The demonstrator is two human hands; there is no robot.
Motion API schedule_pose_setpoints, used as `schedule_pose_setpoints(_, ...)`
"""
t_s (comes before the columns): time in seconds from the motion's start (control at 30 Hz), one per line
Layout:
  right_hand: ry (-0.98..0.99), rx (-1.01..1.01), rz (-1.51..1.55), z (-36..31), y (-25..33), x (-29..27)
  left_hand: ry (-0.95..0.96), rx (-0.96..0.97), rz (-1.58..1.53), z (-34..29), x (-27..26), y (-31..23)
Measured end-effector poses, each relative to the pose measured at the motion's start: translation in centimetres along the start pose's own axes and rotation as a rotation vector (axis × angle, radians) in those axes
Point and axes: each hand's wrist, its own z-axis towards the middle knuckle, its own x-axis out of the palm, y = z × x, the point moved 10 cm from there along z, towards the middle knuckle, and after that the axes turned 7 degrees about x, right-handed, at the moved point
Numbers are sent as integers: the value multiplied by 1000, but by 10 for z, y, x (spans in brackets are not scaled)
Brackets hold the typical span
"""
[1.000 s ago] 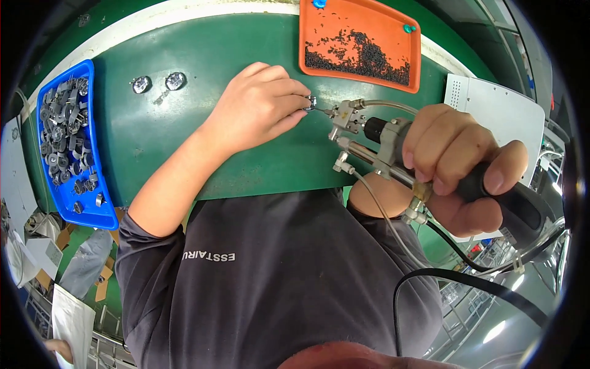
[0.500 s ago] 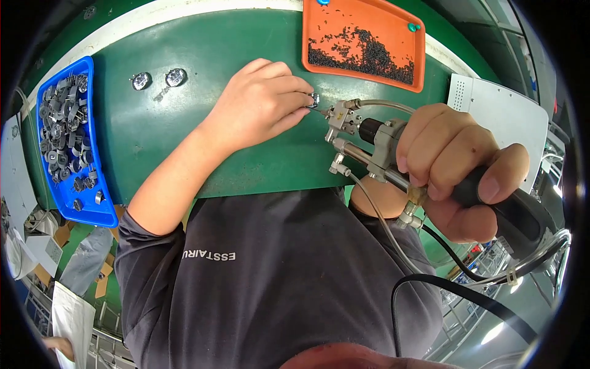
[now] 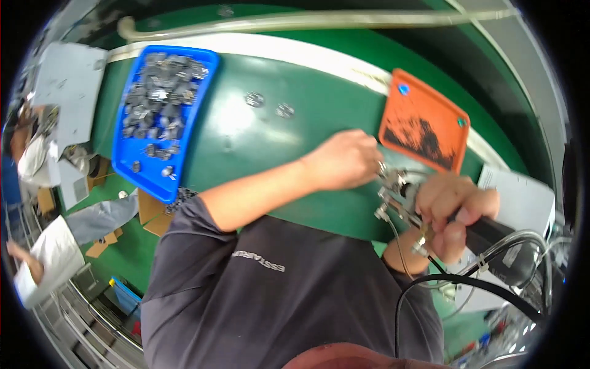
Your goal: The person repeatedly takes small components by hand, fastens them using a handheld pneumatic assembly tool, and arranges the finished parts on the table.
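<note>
Over the green work table, my left hand [image 3: 347, 161] is closed, its fingertips pinching a small round metallic part [image 3: 381, 166] that is mostly hidden and blurred. My right hand [image 3: 452, 212] wraps around the black grip of a metal dispensing gun [image 3: 399, 202] with fittings and thin hoses. The gun's front end points left, close against the part in my left fingers; whether the tip touches it cannot be made out. Two more round parts, one silvery and dark [image 3: 254, 99] and one beside it [image 3: 284, 111], lie on the table beyond my left forearm.
A blue tray [image 3: 136, 161] heaped with dark round parts stands at the left. At the far right lies an orange tray [image 3: 424, 101] with many tiny black pieces. A light grey casing [image 3: 525, 200] is right of my right hand. Black cable [image 3: 479, 283] loops below the gun. Another person's sleeve [image 3: 52, 252] shows far left.
The whole view has swung and tilted, so trays and table appear shifted right and lower, with some blur. Both hands keep their holds, and the gun stays close to the part.
</note>
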Motion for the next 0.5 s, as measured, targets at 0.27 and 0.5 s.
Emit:
schedule_pose_setpoints(0.27, -29, -230, 15, -22, 55, -21, 6, -26, -4, -6, -14, -6)
schedule_pose_setpoints(0.5, -122, -272, 25, -34, 68, -42, -183, -220, 194, -59, -103, 17)
